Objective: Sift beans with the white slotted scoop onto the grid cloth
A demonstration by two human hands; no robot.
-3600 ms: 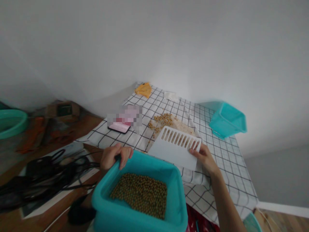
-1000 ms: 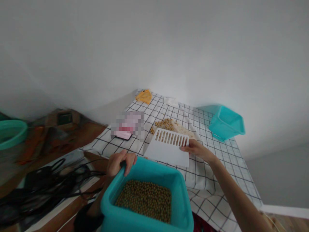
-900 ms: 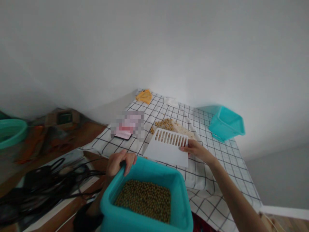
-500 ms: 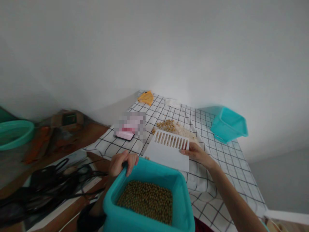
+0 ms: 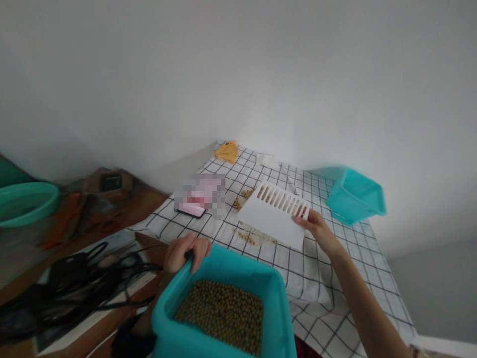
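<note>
My left hand (image 5: pixel 189 252) is closed over the far left corner of a teal plastic bin (image 5: pixel 246 259), with a small dark thing showing between the fingers. Many round, brownish-gold beads (image 5: pixel 223 311) cover the bin's floor. In my right hand (image 5: pixel 313 226) is a flat white slotted scoop (image 5: pixel 274 219), gripped at its right edge and held above the checked cloth. Loose gold beads (image 5: pixel 244 196) lie left of the scoop's slotted end, and a few more (image 5: pixel 247 237) lie between scoop and bin. The scoop hides part of the cloth beneath it.
A second teal bin (image 5: pixel 356 196) stands tilted at the table's right side. A phone with a blurred screen (image 5: pixel 199 196) lies on the left, with an orange cloth (image 5: pixel 227 151) and white paper (image 5: pixel 267 160) behind. Black cables (image 5: pixel 74 278) and a green basin (image 5: pixel 28 204) are at far left.
My right hand has moved the scoop away from the bin, farther up the cloth and slightly right. Beads near the bin have come into view. My left hand keeps its grip on the bin.
</note>
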